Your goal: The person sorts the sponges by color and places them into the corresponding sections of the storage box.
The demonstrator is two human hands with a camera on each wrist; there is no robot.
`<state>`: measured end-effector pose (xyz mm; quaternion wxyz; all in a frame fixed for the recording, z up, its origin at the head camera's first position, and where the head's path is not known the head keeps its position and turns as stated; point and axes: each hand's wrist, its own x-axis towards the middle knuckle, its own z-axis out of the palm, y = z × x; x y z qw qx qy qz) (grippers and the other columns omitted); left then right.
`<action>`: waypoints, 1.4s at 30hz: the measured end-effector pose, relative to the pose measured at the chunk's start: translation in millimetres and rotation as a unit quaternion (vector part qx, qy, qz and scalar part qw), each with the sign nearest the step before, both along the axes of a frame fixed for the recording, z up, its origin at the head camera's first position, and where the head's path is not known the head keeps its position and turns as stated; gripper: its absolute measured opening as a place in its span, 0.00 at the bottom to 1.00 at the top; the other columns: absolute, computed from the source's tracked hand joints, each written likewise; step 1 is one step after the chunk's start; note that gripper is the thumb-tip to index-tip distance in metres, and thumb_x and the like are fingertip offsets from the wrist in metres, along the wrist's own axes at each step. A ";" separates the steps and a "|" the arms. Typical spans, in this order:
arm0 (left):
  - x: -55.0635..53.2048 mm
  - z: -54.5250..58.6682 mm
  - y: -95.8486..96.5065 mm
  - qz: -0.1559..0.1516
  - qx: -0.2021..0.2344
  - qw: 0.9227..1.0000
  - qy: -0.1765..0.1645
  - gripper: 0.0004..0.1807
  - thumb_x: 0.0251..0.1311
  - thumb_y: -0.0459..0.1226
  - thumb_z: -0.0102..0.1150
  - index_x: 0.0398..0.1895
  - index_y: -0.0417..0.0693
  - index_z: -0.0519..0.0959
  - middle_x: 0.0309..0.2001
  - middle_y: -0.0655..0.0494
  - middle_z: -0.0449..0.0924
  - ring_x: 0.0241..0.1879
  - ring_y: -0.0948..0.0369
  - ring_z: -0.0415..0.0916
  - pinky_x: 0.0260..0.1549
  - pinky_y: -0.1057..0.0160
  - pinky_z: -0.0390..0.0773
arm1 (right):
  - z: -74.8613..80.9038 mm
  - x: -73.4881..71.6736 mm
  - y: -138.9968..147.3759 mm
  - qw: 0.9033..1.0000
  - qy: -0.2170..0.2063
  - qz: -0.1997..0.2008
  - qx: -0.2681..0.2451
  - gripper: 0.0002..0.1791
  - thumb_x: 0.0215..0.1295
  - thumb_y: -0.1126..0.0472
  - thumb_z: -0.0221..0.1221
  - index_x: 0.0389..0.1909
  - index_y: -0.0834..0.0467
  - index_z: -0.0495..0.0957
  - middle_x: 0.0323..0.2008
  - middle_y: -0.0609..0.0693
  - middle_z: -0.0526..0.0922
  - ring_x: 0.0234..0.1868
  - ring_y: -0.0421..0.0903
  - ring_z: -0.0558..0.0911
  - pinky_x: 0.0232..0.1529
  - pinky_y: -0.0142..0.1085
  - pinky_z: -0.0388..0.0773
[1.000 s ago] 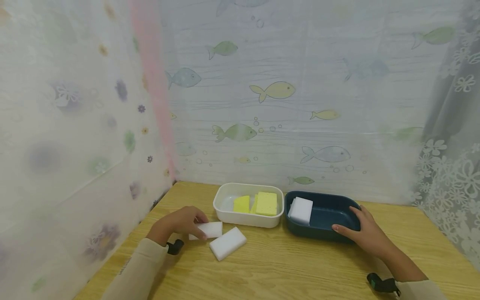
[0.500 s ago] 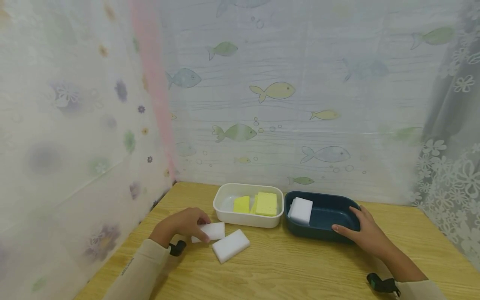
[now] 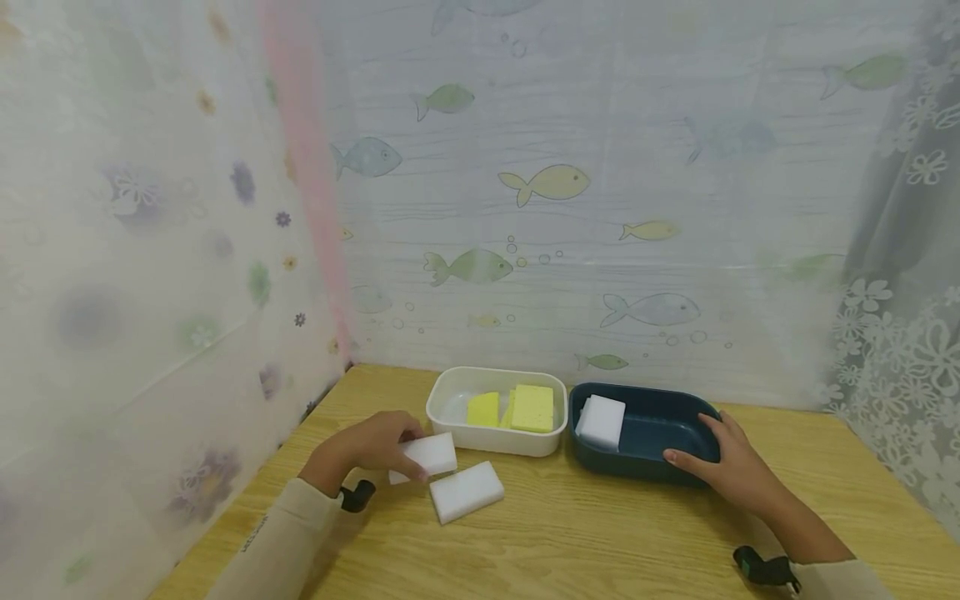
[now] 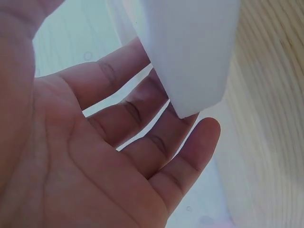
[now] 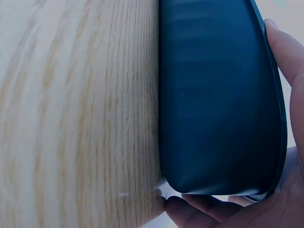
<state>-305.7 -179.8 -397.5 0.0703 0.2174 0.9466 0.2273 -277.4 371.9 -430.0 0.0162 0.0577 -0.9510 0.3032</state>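
Note:
My left hand (image 3: pixel 375 446) pinches a white sponge block (image 3: pixel 435 454) between thumb and fingers, its right end tipped up. In the left wrist view the fingers (image 4: pixel 133 114) lie along one side of the sponge (image 4: pixel 190 52). A second white sponge (image 3: pixel 467 492) lies on the table just in front of it, overlapped in the head view. My right hand (image 3: pixel 738 467) grips the right end of a dark blue box (image 3: pixel 652 429), thumb at the near rim. The right wrist view shows fingertips (image 5: pixel 178 209) curled round that end. White sponges (image 3: pixel 604 421) sit in the box's left part.
Left of the dark blue box stands a white box (image 3: pixel 487 439) with several yellow sponges (image 3: pixel 533 408) inside, the two boxes side by side. Both stand toward the back of the wooden table (image 3: pixel 570 542), before a fish-print curtain (image 3: pixel 547 275).
My left hand's sponge has shifted slightly right and its right end has risen. The second white sponge has slid a little right and turned slightly. My right hand stays at the box.

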 end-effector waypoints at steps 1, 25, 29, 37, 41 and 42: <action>0.5 0.4 0.8 -0.006 0.001 1.000 0.002 0.30 0.43 0.52 0.84 0.47 0.48 0.84 0.41 0.61 0.82 0.40 0.61 0.76 0.45 0.55 0.78 | -0.4 0.0 0.2 1.000 0.000 0.000 0.000 0.63 0.68 0.32 0.61 0.81 0.71 0.41 0.77 0.81 0.32 0.71 0.87 0.48 0.58 0.80 0.58; 13.1 8.6 27.5 -0.036 0.053 0.998 0.011 0.34 0.57 0.57 0.74 0.56 0.47 0.71 0.43 0.56 0.79 0.40 0.61 0.76 0.40 0.58 0.77 | -0.5 1.5 -2.0 1.000 0.010 0.002 -0.005 0.63 0.67 0.31 0.61 0.80 0.72 0.43 0.77 0.80 0.33 0.72 0.86 0.48 0.58 0.80 0.58; 11.3 10.6 34.8 -0.033 0.068 0.997 0.004 0.30 0.68 0.59 0.62 0.60 0.49 0.71 0.46 0.54 0.80 0.43 0.60 0.77 0.43 0.56 0.78 | -1.1 2.4 -1.9 1.000 0.010 0.002 -0.005 0.63 0.67 0.31 0.61 0.80 0.72 0.43 0.77 0.81 0.33 0.72 0.86 0.48 0.58 0.81 0.57; 4.2 22.0 55.5 -0.045 0.099 0.994 0.018 0.19 0.75 0.40 0.43 0.63 0.46 0.71 0.53 0.50 0.80 0.46 0.59 0.77 0.49 0.55 0.77 | -0.2 2.9 -1.2 1.000 0.004 0.000 -0.007 0.62 0.68 0.32 0.61 0.81 0.71 0.42 0.77 0.81 0.32 0.72 0.86 0.47 0.58 0.81 0.57; 1.0 27.9 67.4 -0.065 0.110 0.991 0.044 0.17 0.75 0.40 0.52 0.61 0.44 0.73 0.48 0.51 0.82 0.43 0.60 0.79 0.43 0.58 0.80 | 0.7 1.9 -0.8 1.000 0.003 -0.001 -0.006 0.63 0.68 0.31 0.61 0.81 0.70 0.41 0.77 0.80 0.31 0.72 0.86 0.47 0.58 0.81 0.57; -0.2 28.8 70.6 -0.066 0.118 0.990 0.048 0.17 0.74 0.41 0.55 0.60 0.44 0.74 0.47 0.51 0.82 0.42 0.61 0.79 0.43 0.59 0.81 | 0.9 1.9 -0.9 1.000 0.003 -0.001 -0.006 0.63 0.68 0.31 0.61 0.81 0.70 0.41 0.77 0.81 0.31 0.72 0.86 0.47 0.58 0.81 0.57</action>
